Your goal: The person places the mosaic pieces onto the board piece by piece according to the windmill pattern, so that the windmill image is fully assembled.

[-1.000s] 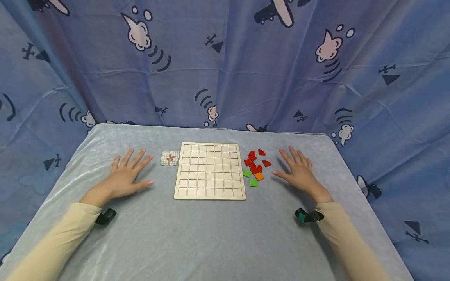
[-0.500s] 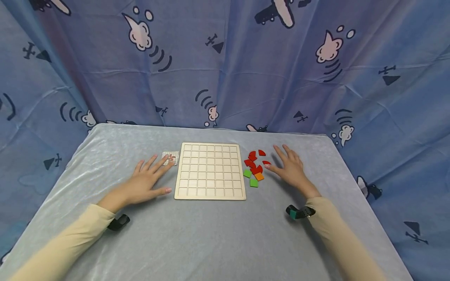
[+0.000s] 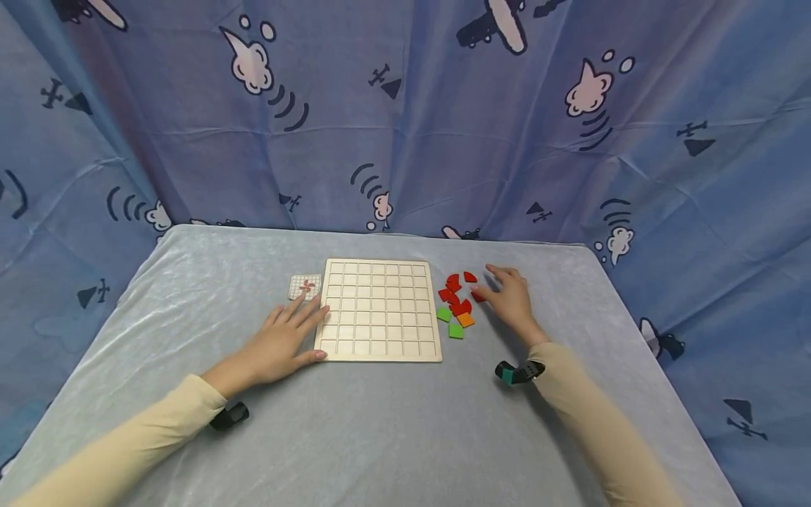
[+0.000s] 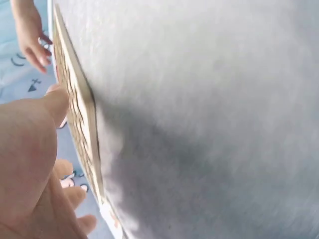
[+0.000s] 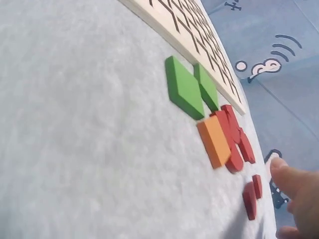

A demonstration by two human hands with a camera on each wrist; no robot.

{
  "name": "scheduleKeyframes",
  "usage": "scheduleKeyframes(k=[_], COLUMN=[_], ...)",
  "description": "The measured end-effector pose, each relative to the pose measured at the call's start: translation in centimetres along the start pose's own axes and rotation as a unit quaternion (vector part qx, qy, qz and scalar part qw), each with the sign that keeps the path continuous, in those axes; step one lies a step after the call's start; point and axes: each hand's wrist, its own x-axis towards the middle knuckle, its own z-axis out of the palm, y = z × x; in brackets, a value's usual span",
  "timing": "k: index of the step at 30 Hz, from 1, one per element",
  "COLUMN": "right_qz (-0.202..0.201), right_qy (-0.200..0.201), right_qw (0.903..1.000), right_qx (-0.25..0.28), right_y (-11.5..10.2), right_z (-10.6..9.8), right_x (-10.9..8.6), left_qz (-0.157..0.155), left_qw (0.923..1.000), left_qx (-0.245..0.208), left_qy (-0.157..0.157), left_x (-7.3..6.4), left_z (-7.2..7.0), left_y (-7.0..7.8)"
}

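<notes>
A square wooden grid board (image 3: 380,310) lies mid-table. My left hand (image 3: 275,346) reaches its left side with fingers spread and straight; fingertips overlap the edge and the thumb is at the near-left corner. The left wrist view shows the thumb (image 4: 57,102) right at the board's rim. My right hand (image 3: 512,301) hovers by the loose pieces, thumb and forefinger apart. Closest to its thumb is a red quarter-round piece (image 5: 250,200), with a gap between them in the right wrist view. Several more red pieces (image 3: 453,289) lie left of it.
Two green squares (image 3: 456,331) and an orange piece (image 3: 465,320) lie at the near end of the red ones, by the board's right edge. A small pattern card (image 3: 305,286) lies left of the board. Behind the grey-covered table (image 3: 380,436) hangs a blue patterned curtain (image 3: 329,84).
My left hand has moved right, past the card to the board's left edge. The right hand has moved left toward the red pieces, its fingers drawing closer together.
</notes>
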Motion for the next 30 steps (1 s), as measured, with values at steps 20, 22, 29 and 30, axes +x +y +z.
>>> scheduleKeyframes(k=[20,22,29,30], right_qz=[0.03,0.032,0.032,0.031], right_qy=[0.038,0.039,0.041,0.041], right_qw=[0.9964,0.996,0.9938,0.9933], right_qx=[-0.07,-0.074,-0.098,-0.103], right_y=[-1.6,-1.7,-2.0,-2.0], right_z=[2.0,2.1,2.3,2.3], right_x=[1.2,1.4,1.7,1.8], left_qz=[-0.025,-0.021,-0.016,-0.016], left_qw=[0.9991,0.9993,0.9994,0.9993], left_qx=[0.0,0.003,-0.002,-0.004], left_qy=[-0.036,-0.032,-0.031,-0.032], left_x=[-0.2,-0.2,-0.2,-0.2], left_z=[0.9,0.8,0.6,0.6], left_y=[-0.1,-0.1,-0.1,-0.1])
